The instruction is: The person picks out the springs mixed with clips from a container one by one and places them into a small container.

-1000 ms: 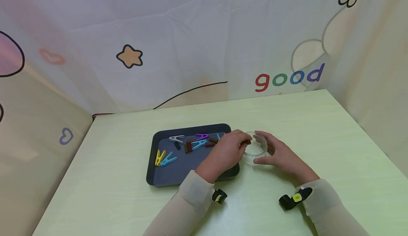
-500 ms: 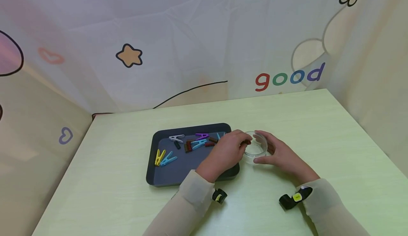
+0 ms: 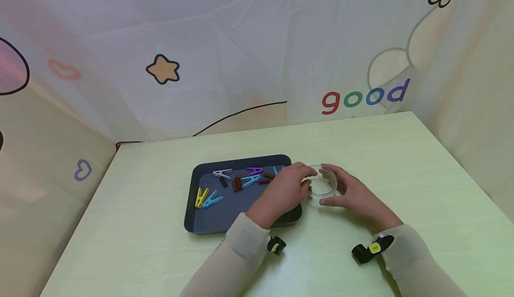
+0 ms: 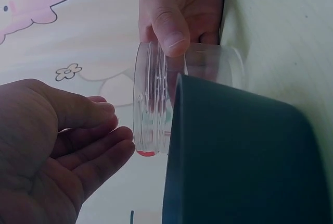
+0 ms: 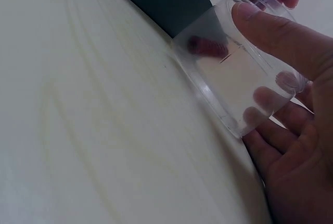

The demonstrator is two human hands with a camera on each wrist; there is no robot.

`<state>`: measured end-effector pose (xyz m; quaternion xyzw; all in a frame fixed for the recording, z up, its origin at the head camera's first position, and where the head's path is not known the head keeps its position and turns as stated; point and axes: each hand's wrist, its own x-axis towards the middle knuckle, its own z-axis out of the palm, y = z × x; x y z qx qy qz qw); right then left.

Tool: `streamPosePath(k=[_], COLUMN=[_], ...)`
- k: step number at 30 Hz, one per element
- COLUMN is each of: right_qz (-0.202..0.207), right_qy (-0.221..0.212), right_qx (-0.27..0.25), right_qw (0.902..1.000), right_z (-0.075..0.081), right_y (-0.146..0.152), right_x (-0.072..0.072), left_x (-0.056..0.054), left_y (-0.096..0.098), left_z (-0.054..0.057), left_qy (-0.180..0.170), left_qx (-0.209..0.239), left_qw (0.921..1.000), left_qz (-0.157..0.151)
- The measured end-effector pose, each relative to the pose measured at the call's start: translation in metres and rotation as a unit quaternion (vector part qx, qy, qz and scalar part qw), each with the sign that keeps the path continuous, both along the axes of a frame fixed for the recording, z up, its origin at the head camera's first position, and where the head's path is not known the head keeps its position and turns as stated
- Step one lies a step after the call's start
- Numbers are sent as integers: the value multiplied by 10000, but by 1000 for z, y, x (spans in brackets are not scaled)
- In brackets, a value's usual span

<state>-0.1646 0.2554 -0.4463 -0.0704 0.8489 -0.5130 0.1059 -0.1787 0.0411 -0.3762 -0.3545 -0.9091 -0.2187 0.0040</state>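
Observation:
My right hand grips a clear plastic jar, thumb on one side and fingers on the other. In the right wrist view a dark red spring, ribbed like a coil, is inside the jar near its bottom, blurred by the wall. At the jar's mouth is my left hand, its fingers loosely bent and nothing seen between thumb and fingertips. Left of the jar stands a dark grey tray with several brown and red springs, blue pegs, a yellow peg, a purple peg and a white peg.
A small dark green piece lies in the tray. The tray's right wall is close beside the jar. Both stand on a pale table, with a printed curtain behind it.
The red spring was between my left thumb and fingers; now they have parted and it is in the jar. My right hand and the jar have stayed in place.

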Motion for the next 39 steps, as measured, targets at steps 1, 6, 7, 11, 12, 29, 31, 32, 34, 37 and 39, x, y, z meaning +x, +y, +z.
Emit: streamPosePath(k=[1,6,7,11,12,29,31,32,34,37,39], right_qz=[4,39,48,71,71,74,75,81,80,88,93], right_qy=[5,117,136,160,158,147,160,172,174,166,162], right_qx=[4,104,114,144,154,214,223,232,222,219,213], right_qw=[10000,9999,9998,9997,9997,9996,9996,9996,9996,9996,9996], right_z=[0,-1,-1,-1,-1,0,0,-1,-1,-1,-2], right_y=[0,1,1,0,0,0,0,0,0,0,0], right_x=[0,0,0,1,1,0,0,0,-1,-2,-2], left_x=[0,1,1,2,2,0,-1,-1,-3,-5,-6], left_y=[0,-1,-2,-3,-4,-10,-11,-12,-13,-16,-17], left_z=[0,3,4,7,7,14,15,16,17,19,20], left_qy=[-13,-103,-116,-155,-158,-179,-135,-112,-77,-86,-133], left_qx=[-1,-30,-31,-16,-6,102,117,115,120,141,174], left_qw=[10000,9999,9999,9998,9998,9995,9996,9996,9996,9993,9990], left_qz=[2,51,66,107,110,225,219,224,249,324,401])
